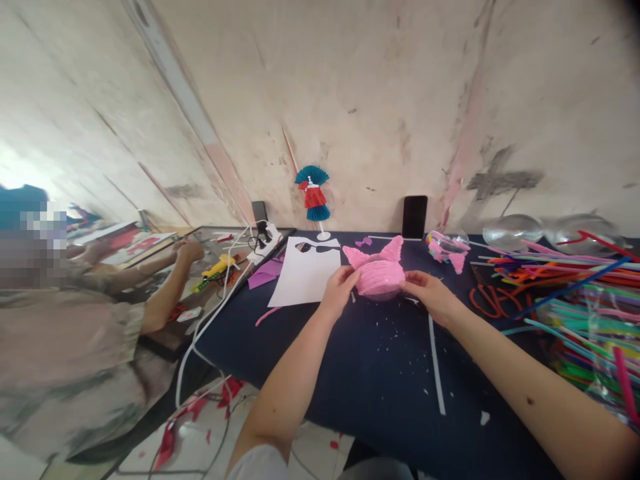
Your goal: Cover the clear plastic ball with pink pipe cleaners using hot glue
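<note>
Table: I see a dark blue table (380, 373); everything below I place from the pink shape that stands on it.
Co-worker: far to the left of the pink shape a second person sits at another surface, one hand (189, 251) resting there; this hand is not mine.
Pipe cleaners: a big loose pile of coloured pipe cleaners (575, 293) lies well to the right of the pink shape.
White paper: a white sheet (307, 273) lies just left of the pink shape and behind my left hand.
Pink shape: a rounded pink piece (379, 275) with two pointed ears, seemingly wound from pipe cleaners, stands near the far middle of the table; its long axis runs left to right.
Left hand: my left hand (340, 288) touches the left flank of the pink shape, fingers bent and half closed against it.
Right hand: my right hand (431, 293) touches the right flank, fingers loosely curved on it, not a tight grip.
Key relation: the pink shape lies between both hands, just in front of the fingertips; both hands seem equally near.
Small doll: a teal and red figure (313, 195) on a thin stand rises behind the pink shape, to the left.
Hard to see: the front underside of the pink shape and my fingertips on its far side are hidden; the picture edges are blurred.
</note>
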Demonstrator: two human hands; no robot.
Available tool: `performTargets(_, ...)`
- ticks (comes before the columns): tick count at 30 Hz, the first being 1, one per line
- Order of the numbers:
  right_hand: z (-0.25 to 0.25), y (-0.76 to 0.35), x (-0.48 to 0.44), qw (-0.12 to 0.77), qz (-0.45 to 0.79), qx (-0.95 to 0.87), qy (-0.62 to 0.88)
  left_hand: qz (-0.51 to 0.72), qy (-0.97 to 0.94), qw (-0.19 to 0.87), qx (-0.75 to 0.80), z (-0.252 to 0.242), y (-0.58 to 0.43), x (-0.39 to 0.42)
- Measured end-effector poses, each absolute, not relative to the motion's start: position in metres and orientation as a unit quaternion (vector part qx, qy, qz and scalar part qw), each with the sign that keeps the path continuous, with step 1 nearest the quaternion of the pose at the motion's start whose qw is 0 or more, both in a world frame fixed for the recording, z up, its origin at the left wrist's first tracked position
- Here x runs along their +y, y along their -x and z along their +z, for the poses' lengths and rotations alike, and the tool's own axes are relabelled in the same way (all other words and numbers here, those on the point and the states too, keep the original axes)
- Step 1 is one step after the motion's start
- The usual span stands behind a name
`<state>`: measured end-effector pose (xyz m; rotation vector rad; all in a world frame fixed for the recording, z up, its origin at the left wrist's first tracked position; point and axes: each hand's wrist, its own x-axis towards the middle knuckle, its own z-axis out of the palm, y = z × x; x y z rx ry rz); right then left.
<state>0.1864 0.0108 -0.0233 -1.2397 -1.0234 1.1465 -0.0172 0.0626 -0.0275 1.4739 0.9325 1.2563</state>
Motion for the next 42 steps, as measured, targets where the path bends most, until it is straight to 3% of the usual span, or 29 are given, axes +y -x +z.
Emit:
performTargets(18,-0.025,-0.176,0.008,0.508,0.566,-0.360,0.540,0.553,-0.709,0.182,0.397,-0.016,0.019,0.048)
performTargets(32,-0.026,-0.172,0.008,0.471,0.523,-0.388,0.595,0.417,-0.835,0.132,0.334,-0.010,0.026,0.049)
performTargets(42,-0.030,-0.173,0.009,0.470,0.492,-0.422,0.599,0.426,-0.854,0.095,0.282,-0.010,0.024,0.047)
